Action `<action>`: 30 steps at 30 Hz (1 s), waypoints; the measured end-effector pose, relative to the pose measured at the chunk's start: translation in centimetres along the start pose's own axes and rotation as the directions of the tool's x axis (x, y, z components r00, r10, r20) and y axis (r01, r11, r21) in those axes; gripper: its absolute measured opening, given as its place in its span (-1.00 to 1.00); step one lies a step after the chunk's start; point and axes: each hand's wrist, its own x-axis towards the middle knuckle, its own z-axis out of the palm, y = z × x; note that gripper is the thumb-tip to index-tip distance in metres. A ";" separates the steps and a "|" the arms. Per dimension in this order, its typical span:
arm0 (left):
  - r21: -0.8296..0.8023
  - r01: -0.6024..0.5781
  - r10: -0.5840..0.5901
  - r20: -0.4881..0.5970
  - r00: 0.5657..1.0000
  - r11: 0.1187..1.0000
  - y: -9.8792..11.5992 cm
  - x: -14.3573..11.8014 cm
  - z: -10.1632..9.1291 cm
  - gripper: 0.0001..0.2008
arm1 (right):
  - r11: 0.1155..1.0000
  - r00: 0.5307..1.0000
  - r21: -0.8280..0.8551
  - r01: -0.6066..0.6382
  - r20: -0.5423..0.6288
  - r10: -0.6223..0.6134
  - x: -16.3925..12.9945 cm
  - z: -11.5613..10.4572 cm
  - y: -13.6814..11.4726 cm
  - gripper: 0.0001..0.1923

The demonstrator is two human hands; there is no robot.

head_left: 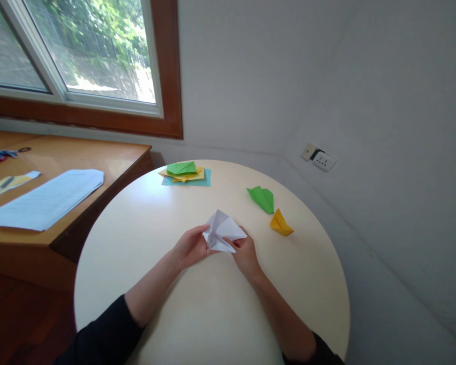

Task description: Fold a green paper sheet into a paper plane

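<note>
White paper (224, 230), partly folded, sits between our two hands above the round table (144, 238), its peaked flaps rising just beyond the fingertips. Our left hand (190, 247) pinches the near left edge, thumb on top, fingers curled beneath. Our right hand (245, 253) grips the near right corner, fingers closed on the sheet. Both are grasping the paper; neither is released.

We judge this a mid-fold stage: several creases are set and the flaps stand open, not yet pressed flat. The next move likely calls for aligning the edges between the thumbs and holding one side steady while the other presses.

Beyond the right fingers, well apart, lie a green folded piece (263, 198) and, just beside it, a yellow folded piece (281, 223). Farther beyond the left fingers rests a stack of coloured sheets (186, 174). Off to the left a wooden desk (117, 159) carries printed pages (45, 198).
</note>
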 end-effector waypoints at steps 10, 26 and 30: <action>0.012 0.025 -0.025 -0.031 0.999 1.000 0.2 0.2 -0.5 -0.69 | 0.990 1.000 0.138 0.001 -0.005 0.000 -0.5 -0.6 -1.3 -0.48; 0.087 0.132 -0.124 -0.083 0.989 0.987 -0.2 0.6 -1.3 -0.74 | 0.944 0.976 0.248 -0.215 0.032 0.214 0.0 -1.2 -1.7 -0.79; 0.098 0.136 -0.128 -0.083 0.988 0.986 -0.2 0.5 -1.1 -0.75 | 0.962 0.981 0.193 -0.192 0.060 0.184 -0.1 -1.1 -1.8 -0.82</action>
